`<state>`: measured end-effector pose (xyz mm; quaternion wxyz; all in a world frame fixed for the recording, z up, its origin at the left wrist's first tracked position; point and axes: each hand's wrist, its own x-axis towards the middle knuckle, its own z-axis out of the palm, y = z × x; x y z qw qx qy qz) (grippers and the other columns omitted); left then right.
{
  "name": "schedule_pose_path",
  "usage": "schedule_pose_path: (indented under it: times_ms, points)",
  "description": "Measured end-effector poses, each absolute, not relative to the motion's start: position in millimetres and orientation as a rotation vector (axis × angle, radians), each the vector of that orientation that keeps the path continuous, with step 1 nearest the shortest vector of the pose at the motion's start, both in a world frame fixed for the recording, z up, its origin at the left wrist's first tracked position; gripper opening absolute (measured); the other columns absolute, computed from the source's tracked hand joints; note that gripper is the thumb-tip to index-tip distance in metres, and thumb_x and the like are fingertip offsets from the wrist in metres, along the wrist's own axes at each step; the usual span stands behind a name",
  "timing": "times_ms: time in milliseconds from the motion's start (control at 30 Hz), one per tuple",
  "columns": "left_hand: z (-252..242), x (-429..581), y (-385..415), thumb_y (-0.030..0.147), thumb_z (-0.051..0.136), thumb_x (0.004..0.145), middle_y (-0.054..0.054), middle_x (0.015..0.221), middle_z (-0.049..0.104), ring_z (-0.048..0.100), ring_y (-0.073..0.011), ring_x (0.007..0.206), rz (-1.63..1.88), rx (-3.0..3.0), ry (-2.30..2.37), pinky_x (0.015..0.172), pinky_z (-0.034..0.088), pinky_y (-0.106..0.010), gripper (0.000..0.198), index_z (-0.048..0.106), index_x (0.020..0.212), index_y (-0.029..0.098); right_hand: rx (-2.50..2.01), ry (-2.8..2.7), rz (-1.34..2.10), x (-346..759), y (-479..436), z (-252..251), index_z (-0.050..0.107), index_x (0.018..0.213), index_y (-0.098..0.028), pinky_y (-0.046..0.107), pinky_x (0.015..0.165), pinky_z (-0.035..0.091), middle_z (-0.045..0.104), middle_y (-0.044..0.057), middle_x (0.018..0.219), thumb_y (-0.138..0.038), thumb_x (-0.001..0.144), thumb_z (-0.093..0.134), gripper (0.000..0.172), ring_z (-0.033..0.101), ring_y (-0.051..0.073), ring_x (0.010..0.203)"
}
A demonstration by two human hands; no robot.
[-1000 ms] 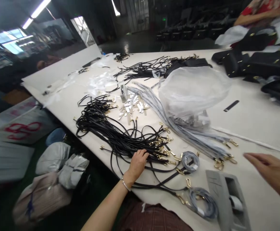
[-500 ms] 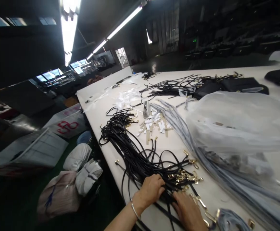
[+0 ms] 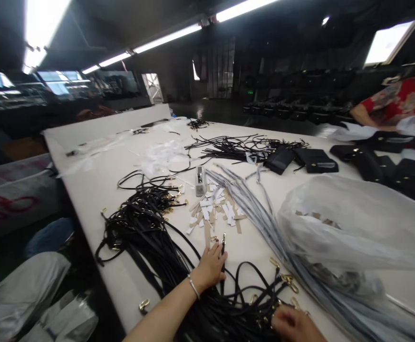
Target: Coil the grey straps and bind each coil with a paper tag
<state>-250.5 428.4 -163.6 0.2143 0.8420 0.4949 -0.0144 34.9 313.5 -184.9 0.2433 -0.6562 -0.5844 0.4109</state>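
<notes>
In the head view, a thick bundle of black straps (image 3: 171, 266) with gold clasps lies along the near side of the table. My left hand (image 3: 210, 267), with a bangle at its wrist, is closed at one black strap (image 3: 223, 266) whose gold clasp points away from me. Another small gold clasp lies just beyond the fingertips. Lower right, my right hand (image 3: 294, 324) is curled and a little blurred beside a cluster of gold clasps (image 3: 289, 282). What its fingers hold, if anything, is hidden.
Paper strips (image 3: 225, 209) and a small clear box (image 3: 200, 181) lie mid-table. Grey wrapped straps (image 3: 271, 237) run beside a plastic bag (image 3: 350, 223). Farther back are more black straps (image 3: 236, 147) and black pouches (image 3: 314, 160). Someone in red (image 3: 392, 104) is at the far right.
My left hand has moved forward, off the middle of the bundle, to a single strap's clasp end. My right hand has drawn apart from the left. The view has swung right.
</notes>
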Motion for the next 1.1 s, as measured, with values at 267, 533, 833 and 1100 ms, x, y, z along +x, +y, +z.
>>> schedule_pose_path:
  times_ms: [267,533,833,1100]
  points:
    - [-215.8,-259.5,423.7,0.041,0.050,0.091,-0.013,0.164,0.012,0.012,-0.0309,0.152,-0.104,2.428,1.282,0.119,0.020,-0.062,0.071,0.024,0.155,0.024,-2.593,-1.651,-0.311,77.1,381.5,-149.6,0.067,0.101,-0.012,0.042,0.074,0.047,0.067,0.018,0.096,-0.025,0.085,0.051,0.027,0.061,0.035,0.093]
    - [-201.7,-265.0,421.7,0.019,0.058,0.083,-0.015,0.161,0.028,0.027,-0.0313,0.149,0.257,2.317,1.231,0.116,0.031,-0.060,0.066,0.041,0.147,0.022,-2.287,-1.730,-0.435,99.3,349.9,-171.3,0.063,0.093,-0.015,0.041,0.085,0.049,0.065,0.014,0.089,-0.030,0.087,0.048,0.022,0.060,0.030,0.088]
    - [-143.8,-291.3,398.8,0.010,0.051,0.087,-0.013,0.135,0.061,0.059,-0.0256,0.125,0.655,2.213,1.111,0.105,0.052,-0.048,0.040,0.062,0.124,0.023,-2.658,-1.446,0.167,103.3,340.0,-141.6,0.070,0.105,-0.017,0.047,0.080,0.048,0.072,0.017,0.098,-0.028,0.086,0.039,0.038,0.067,0.034,0.086]
    - [-89.5,-259.0,374.0,0.009,0.051,0.087,-0.012,0.129,0.064,0.062,-0.0229,0.119,0.806,2.311,0.848,0.102,0.055,-0.044,0.046,0.053,0.131,0.020,-2.363,-1.451,0.679,70.6,322.6,-20.2,0.066,0.088,-0.022,0.029,0.062,0.046,0.066,0.002,0.066,-0.053,0.093,0.039,0.041,0.059,0.019,0.060]
